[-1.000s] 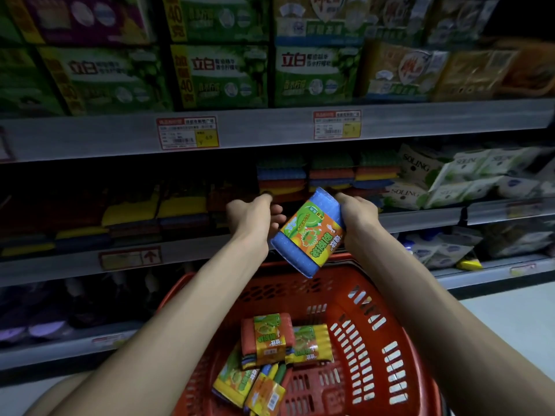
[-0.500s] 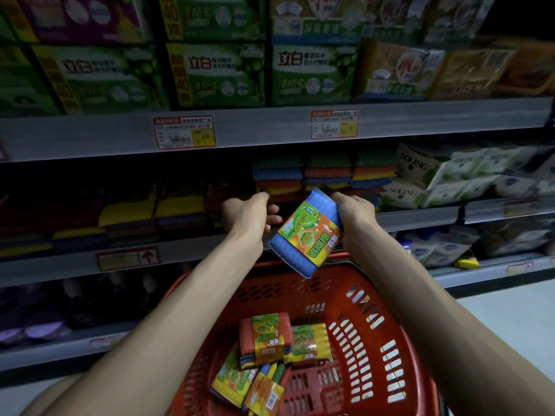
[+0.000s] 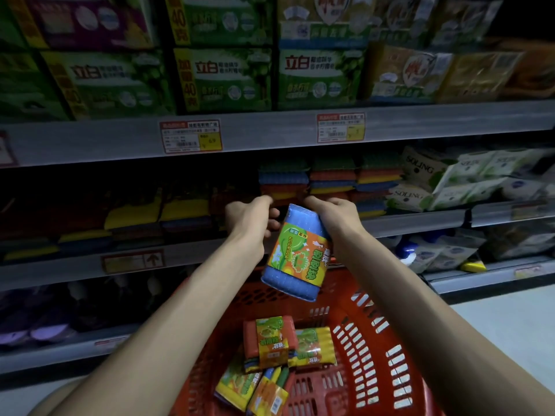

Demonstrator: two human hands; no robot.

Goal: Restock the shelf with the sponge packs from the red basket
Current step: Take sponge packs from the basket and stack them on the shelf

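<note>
My right hand [image 3: 333, 213] grips the top end of a blue sponge pack [image 3: 295, 255] with an orange and green label, hanging tilted above the red basket [image 3: 369, 349]. My left hand [image 3: 252, 219] is just left of the pack, fingers curled, at the front edge of the middle shelf [image 3: 192, 253]; whether it touches the pack is unclear. Several more sponge packs [image 3: 270, 343] lie in the bottom of the basket. Stacked sponge packs [image 3: 333, 181] of mixed colours fill the shelf behind both hands.
Green and yellow boxed goods [image 3: 228, 76] line the upper shelf above price tags [image 3: 192, 136]. White packets [image 3: 468, 178] sit to the right of the sponges. Darker yellow and blue sponge stacks [image 3: 132, 217] lie to the left. Pale floor [image 3: 498, 325] shows at the lower right.
Both hands and the blue pack have lifted slightly toward the middle shelf. The pack has turned more upright in my right hand.
</note>
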